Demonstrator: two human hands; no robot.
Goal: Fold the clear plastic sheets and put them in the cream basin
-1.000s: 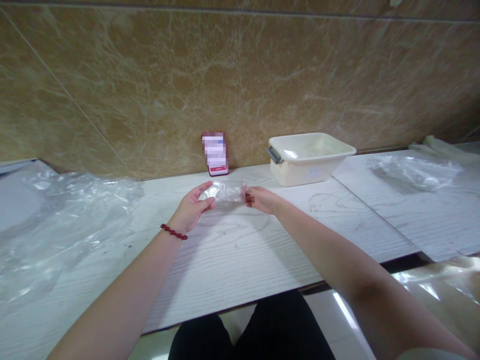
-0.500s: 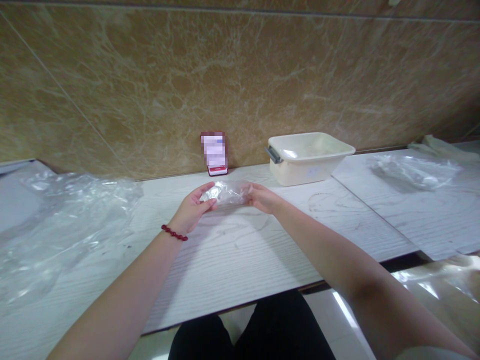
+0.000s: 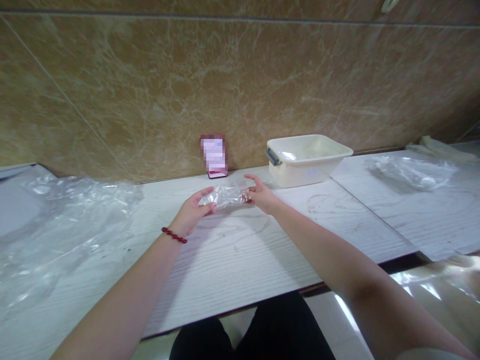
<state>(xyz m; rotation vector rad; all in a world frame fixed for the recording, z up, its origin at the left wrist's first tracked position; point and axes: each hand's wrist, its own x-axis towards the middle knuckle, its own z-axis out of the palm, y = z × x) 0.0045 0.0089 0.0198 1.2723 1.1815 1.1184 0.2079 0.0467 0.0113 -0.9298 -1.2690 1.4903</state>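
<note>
Between my two hands is a small clear plastic bag (image 3: 228, 197), crinkled and shiny, held just above the tabletop. My left hand (image 3: 195, 206), with a dark red bead bracelet (image 3: 174, 235) at the wrist, grips the bag's left end between thumb and fingers. At the opposite end my right hand (image 3: 261, 196) pinches the bag, its index finger lifted and pointing away from the plastic. Whether anything lies inside the bag I cannot make out.
A phone (image 3: 215, 156) leans against the marbled wall (image 3: 180, 90) behind my hands. To its right stands a cream plastic tub (image 3: 300, 172) with a grey handle. Large clear plastic sheeting (image 3: 82, 225) covers the table's left side; more crumpled plastic (image 3: 416, 171) lies at right.
My right index finger has lifted off the bag and now sticks out. The bag stays between both hands in nearly the same place. The view has tilted slightly.
</note>
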